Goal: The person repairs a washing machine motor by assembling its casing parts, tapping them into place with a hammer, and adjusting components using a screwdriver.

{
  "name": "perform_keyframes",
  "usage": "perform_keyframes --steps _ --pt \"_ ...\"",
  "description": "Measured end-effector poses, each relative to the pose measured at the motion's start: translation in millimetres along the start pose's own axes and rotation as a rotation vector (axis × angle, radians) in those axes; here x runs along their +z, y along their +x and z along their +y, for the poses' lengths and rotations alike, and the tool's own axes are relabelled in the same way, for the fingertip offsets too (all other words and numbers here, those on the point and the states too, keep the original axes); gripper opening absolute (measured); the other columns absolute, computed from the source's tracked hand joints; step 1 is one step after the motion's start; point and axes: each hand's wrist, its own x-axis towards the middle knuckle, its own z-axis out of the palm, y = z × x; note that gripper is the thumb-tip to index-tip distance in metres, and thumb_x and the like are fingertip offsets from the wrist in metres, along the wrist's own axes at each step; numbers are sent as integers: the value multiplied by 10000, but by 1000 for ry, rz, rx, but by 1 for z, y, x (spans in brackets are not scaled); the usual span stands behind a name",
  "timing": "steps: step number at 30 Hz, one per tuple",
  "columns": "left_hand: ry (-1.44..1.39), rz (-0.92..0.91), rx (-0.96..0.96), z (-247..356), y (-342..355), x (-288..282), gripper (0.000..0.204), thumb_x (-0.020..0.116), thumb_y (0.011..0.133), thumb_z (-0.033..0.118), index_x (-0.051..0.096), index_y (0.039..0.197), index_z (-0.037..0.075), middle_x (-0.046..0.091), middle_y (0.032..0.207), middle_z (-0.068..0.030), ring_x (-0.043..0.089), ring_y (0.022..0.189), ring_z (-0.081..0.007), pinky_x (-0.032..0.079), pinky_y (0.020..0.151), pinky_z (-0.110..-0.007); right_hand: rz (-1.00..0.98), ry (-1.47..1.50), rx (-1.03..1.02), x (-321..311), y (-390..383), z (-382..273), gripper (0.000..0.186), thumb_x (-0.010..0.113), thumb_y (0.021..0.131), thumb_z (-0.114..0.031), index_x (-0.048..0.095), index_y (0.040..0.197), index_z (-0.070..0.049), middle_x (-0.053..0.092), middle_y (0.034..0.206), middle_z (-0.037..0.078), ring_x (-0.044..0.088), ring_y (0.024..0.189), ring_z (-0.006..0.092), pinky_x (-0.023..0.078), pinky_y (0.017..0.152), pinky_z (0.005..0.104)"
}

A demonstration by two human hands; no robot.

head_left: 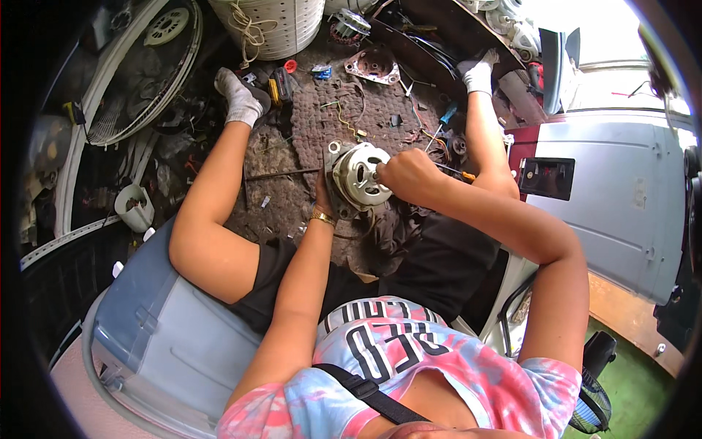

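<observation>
A round silver electric motor [356,180] with slotted openings in its end cover is held up between my knees, tilted so that the cover faces right. My left hand [322,196] is wrapped round its left side, with most of the fingers hidden behind the housing. At the middle of the cover, my right hand [412,175] is closed in a pinch on the motor's shaft; the fingertips are partly hidden. A dark crumpled cloth [395,235] lies just below the motor.
A quilted brown mat [311,121] covers the floor. On it lie a motor end plate [373,67], a blue-handled screwdriver [447,114], loose wires and a thin dark rod [284,174]. A white perforated tub [274,29] stands at the back, a white cup [134,208] at left.
</observation>
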Motion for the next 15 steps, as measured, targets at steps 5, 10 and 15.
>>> perform_keyframes --steps 5,10,15 --pt "33 -1 8 -7 9 -4 647 492 1006 600 620 1399 103 670 1366 -73 646 1202 -284 517 1040 -432 -65 22 24 6 0 6 124 624 887 -153 694 840 -62 692 679 125 733 659 319 562 558 443" --pt "-29 -44 10 -14 16 -18 634 444 1030 588 614 1405 107 664 1378 -90 641 1217 -295 509 1060 -446 -140 71 57 11 8 10 151 652 907 -195 706 881 -56 717 779 154 735 714 314 559 582 432" --pt "-216 -109 -134 -27 31 -23 706 402 1026 629 547 1481 109 600 1464 -119 585 1305 -328 468 1113 -472 560 942 305 68 15 5 233 662 978 -263 673 931 -35 688 892 126 692 822 234 544 722 386"
